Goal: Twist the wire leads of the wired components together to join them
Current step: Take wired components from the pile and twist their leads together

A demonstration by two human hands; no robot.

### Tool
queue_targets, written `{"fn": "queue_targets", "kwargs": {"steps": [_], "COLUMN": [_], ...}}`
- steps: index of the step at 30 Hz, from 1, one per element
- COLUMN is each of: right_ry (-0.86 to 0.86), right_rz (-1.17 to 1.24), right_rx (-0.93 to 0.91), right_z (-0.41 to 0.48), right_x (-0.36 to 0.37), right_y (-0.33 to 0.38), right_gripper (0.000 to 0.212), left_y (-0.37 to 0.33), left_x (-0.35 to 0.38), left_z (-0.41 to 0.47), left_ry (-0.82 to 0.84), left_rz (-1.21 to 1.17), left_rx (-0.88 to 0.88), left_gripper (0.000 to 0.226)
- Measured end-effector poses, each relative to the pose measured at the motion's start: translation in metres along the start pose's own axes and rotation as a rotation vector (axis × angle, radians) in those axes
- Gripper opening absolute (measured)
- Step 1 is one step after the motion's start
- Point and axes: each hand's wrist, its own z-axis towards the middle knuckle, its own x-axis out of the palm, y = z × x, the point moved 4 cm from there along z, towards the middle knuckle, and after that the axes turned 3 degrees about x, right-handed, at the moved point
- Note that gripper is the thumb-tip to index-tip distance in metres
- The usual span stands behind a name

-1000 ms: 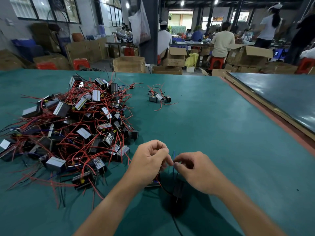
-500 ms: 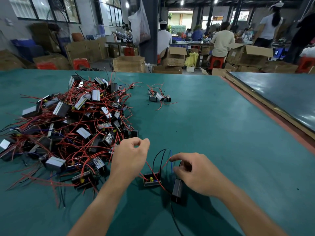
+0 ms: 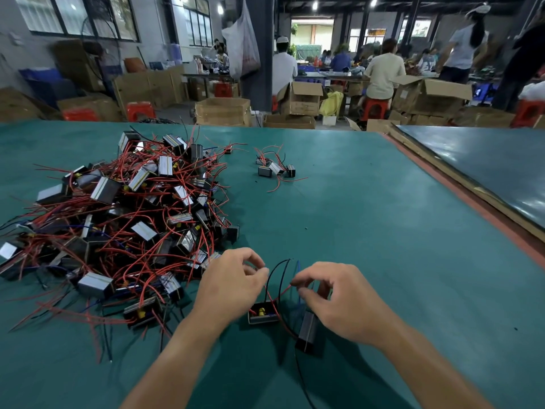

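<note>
Cardboard boxes (image 3: 223, 111), red stools (image 3: 141, 110), seemingly seated workers (image 3: 383, 72)

left hand (image 3: 233, 281) and right hand (image 3: 339, 299) parted, wired components (image 3: 263, 315) now down on table (image 3: 354, 231), left hand nearing leads (image 3: 275, 267) again

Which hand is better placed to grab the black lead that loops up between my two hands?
Left, probably. The left hand has its curled fingertips right beside the black lead, while the right hand is busy pinching the red lead.
</note>
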Motion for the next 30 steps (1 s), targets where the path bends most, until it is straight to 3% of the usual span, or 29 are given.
{"fn": "queue_targets", "kwargs": {"steps": [6, 10, 15, 18, 23, 30], "right_ry": [0.02, 0.027, -0.016, -0.054, -0.092, -0.038], "right_rz": [-0.051, -0.015, 0.07, 0.098, 0.184, 0.413], "right_rx": [0.005, -0.005, -0.012, 0.007, 0.084, 0.164], "right_z": [0.0, 0.001, 0.001, 0.002, 0.002, 0.005], "right_x": [0.0, 0.001, 0.001, -0.001, -0.002, 0.0], "right_y": [0.0, 0.001, 0.005, 0.003, 0.001, -0.001], "right_gripper": [0.012, 0.014, 0.016, 0.002, 0.019, 0.014], "left_y": [-0.004, -0.011, -0.015, -0.013, -0.019, -0.02], "left_x": [0.002, 0.007, 0.011, 0.017, 0.019, 0.024], "left_z": [-0.001, -0.002, -0.003, -0.004, -0.008, -0.012], "left_ry": [0.164, 0.198, 0.219, 0.303, 0.373, 0.46], "left_rz": [-0.429, -0.533, -0.504, -0.579, -0.665, -0.631], "left_rx": [-0.023, 0.037, 0.153, 0.128, 0.144, 0.135], "left_gripper": [0.024, 0.012, 0.005, 0.012, 0.016, 0.022]}}
